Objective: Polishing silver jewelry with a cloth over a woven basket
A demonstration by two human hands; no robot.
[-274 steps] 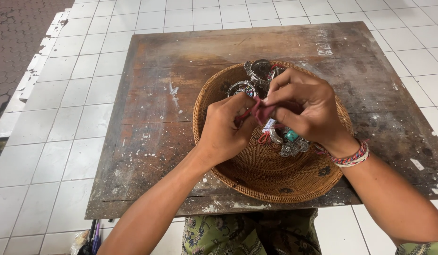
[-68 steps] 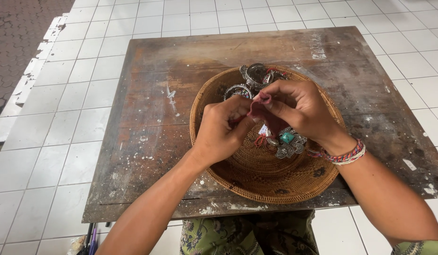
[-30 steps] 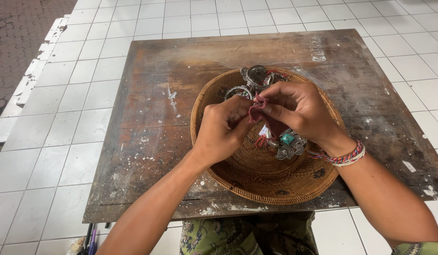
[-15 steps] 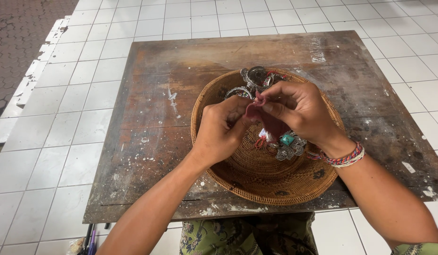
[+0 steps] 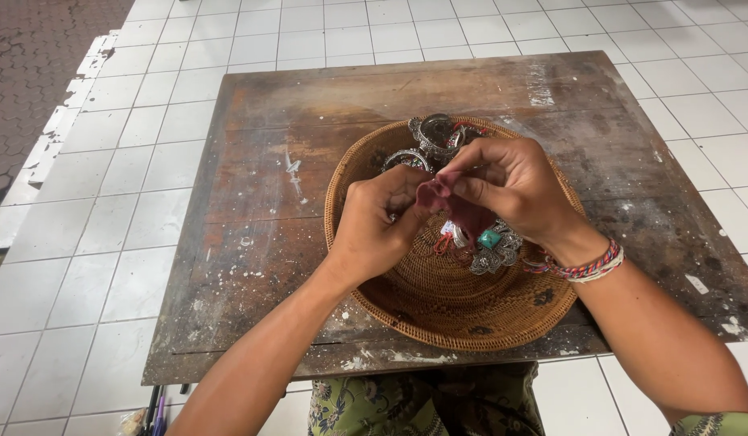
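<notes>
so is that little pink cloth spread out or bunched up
Bunched up. The pink cloth is pinched into a small wad between the fingertips of the left hand and right hand, above the woven basket.

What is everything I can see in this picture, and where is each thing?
Wooden board: one, worn brown with pale paint flecks, lying on the tiled floor.
Woven basket: one, tan, round and shallow, on the board's near right part.
Silver jewellery: several ornate pieces, at the basket's far rim and under the hands; exact count unclear.
Turquoise stone piece: one, in the basket below the right hand.
Small pink cloth: one, pinched between both hands.
Floor tiles: many, white, all around the board.
Braided bracelets: a few, red, blue and white, on the right wrist.
Left hand: holding the cloth.
Right hand: holding the cloth.
</notes>
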